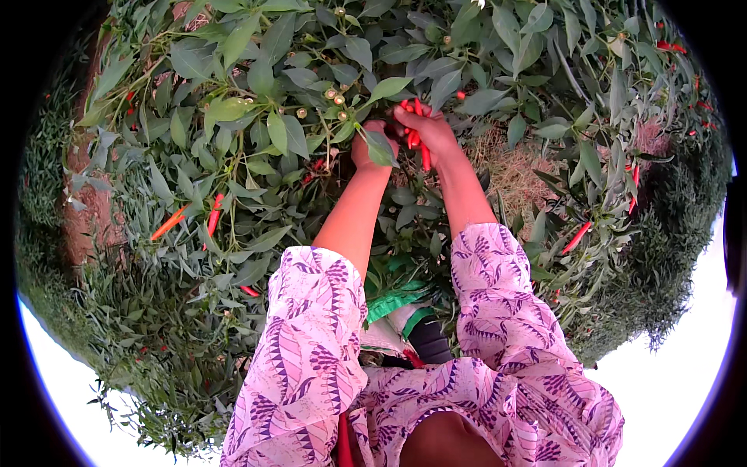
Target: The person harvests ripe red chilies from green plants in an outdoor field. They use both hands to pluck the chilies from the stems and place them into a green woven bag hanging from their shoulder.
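Observation:
Several red chili peppers [425,156] are gathered in my right hand [442,134], some sticking out below and above the fingers. Close beside it on the left is my left hand [363,149], among the leaves of a chili plant [280,134]. A green leaf [379,148] covers part of that hand, and its fingers are hidden. A white and green sack [392,327] sits low in front of my body, between my forearms.
Ripe chilies hang on both sides, including an orange-red chili [169,222], a red chili [215,213] and another red chili [576,237]. Dry straw [516,175] covers ground to the right. Bare soil [93,216] shows at the left. Leafy stems surround both forearms.

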`<state>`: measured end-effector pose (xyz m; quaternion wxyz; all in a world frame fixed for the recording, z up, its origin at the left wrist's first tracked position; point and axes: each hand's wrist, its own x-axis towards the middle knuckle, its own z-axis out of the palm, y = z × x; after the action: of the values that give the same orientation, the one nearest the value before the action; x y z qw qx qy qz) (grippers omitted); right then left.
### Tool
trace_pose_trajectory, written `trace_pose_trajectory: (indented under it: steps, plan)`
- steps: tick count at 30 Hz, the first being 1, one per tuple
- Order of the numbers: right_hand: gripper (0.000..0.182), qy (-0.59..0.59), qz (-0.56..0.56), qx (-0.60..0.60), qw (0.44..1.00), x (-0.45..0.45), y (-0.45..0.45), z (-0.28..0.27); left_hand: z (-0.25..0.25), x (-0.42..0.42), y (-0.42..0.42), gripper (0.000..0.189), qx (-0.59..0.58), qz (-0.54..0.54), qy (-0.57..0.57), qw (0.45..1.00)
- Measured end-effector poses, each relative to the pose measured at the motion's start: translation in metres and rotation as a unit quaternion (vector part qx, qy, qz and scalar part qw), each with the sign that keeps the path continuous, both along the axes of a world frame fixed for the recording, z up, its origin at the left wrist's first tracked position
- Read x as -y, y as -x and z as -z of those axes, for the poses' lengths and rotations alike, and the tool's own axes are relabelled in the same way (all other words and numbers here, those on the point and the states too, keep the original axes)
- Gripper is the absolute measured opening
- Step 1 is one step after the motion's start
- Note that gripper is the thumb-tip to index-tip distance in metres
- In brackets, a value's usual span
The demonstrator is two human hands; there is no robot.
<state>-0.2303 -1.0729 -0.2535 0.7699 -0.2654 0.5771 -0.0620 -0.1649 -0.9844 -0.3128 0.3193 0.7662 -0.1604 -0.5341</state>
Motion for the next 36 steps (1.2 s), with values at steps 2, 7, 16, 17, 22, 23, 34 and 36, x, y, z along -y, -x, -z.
trace_pose_trajectory:
  steps: [2,7,16,17,22,23,34,36]
  plan:
    - [0.015,-0.044,0.073,0.038,0.996,-0.005,0.015,0.006,-0.004,0.008,0.000,0.011,-0.254,-0.227,-0.043,0.939]
    - [0.018,-0.179,0.219,0.147,0.948,-0.017,0.041,0.016,-0.004,-0.004,-0.022,0.017,-0.205,0.099,0.023,0.974]
    - [0.018,-0.037,0.170,0.134,0.976,-0.019,0.037,-0.057,-0.091,-0.009,-0.030,0.009,0.055,0.213,0.120,0.968]
    - [0.020,-0.046,0.215,0.202,0.955,-0.019,0.045,-0.073,-0.092,-0.016,-0.027,0.009,0.079,0.222,0.161,0.958]
    - [0.026,0.015,-0.006,0.359,0.933,-0.040,0.062,-0.170,-0.119,-0.048,-0.038,0.010,-0.015,0.117,0.215,0.969]
    - [0.023,0.026,-0.138,0.331,0.933,-0.048,0.062,-0.188,-0.122,-0.053,-0.041,0.011,-0.031,0.113,0.187,0.975]
    - [0.035,0.367,-0.649,0.027,0.666,-0.172,0.039,-0.125,-0.050,-0.046,-0.064,0.030,0.217,0.146,0.094,0.961]
    - [0.035,0.170,-0.767,0.053,0.616,-0.137,0.008,-0.179,-0.037,-0.039,-0.069,0.035,0.182,0.231,-0.028,0.955]
